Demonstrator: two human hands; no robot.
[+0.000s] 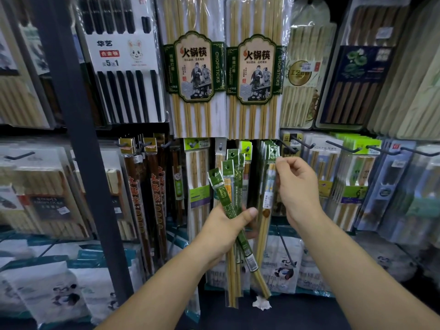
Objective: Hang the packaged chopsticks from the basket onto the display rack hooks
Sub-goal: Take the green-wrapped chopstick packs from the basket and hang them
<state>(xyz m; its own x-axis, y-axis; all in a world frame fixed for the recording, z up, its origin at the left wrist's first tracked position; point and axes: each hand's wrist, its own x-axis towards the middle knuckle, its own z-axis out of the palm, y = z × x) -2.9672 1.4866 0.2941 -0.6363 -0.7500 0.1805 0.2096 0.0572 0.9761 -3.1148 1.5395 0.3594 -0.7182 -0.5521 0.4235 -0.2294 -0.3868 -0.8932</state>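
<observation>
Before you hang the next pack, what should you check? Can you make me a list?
1. Right hand pinches the pack near its top: ok.
2. Pack's hole lined up with the hook: cannot tell, the hook tip is hidden behind the green headers.
3. Left hand grips the spare packs firmly: ok.
4. Spare packs out of the way: ok, they sit lower and to the left.
5. Room left on that hook: cannot tell; several hung packs already crowd it.

Definitely a shop: packaged chopsticks (194, 67) are hanging in rows on rack hooks (340, 146), price stickers (306, 65) showing.
</observation>
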